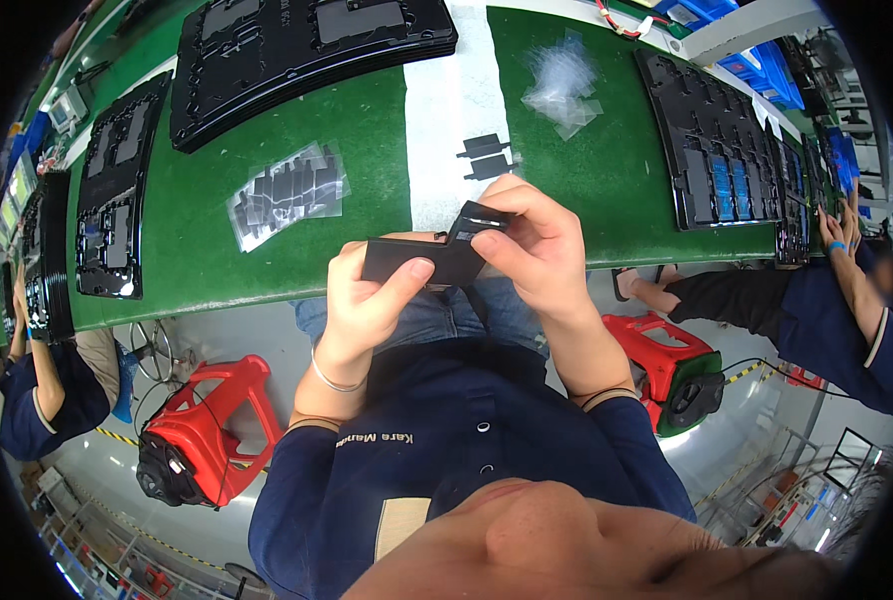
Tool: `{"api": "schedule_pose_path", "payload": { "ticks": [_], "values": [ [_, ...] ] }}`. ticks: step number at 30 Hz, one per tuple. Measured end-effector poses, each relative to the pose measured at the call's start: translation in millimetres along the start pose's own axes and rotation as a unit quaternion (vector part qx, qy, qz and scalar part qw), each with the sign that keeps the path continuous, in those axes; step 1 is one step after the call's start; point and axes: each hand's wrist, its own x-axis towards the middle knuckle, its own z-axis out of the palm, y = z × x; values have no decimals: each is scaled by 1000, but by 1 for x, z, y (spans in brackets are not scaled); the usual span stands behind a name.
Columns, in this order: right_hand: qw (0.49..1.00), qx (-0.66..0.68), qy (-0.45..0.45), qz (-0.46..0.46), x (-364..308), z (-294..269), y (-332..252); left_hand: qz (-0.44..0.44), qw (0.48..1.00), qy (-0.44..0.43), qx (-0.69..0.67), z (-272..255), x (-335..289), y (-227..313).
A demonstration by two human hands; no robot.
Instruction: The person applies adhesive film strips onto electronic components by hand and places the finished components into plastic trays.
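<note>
the desk (367,130) is a long bench with a green top, crossed by a pale strip that runs from its near edge to its far edge. left of the strip, a stack of black moulded trays (307,45) sits toward the far edge, and a clear bag of dark flat parts (289,192) lies nearer the front. more black trays (115,195) lie toward the left end. on the strip rest two small black pieces (487,157). right of it lie empty clear bags (564,85) and a black tray with blue parts (715,150).
</note>
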Motion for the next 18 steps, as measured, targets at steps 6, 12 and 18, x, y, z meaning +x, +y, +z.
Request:
{"api": "schedule_pose_path", "payload": {
  "ticks": [6,12,18],
  "values": [
    [993,-102,29,-58,1,-2,-2,-20,1000,7,-19,1,0,0],
    [988,-141,-56,-36,7,-9,-12,-32,999,-30,-28,-5,1,2],
    [999,-50,14,-13,-2,0,0,-49,988,1,-145,2,-2,-3]
  ]
}}
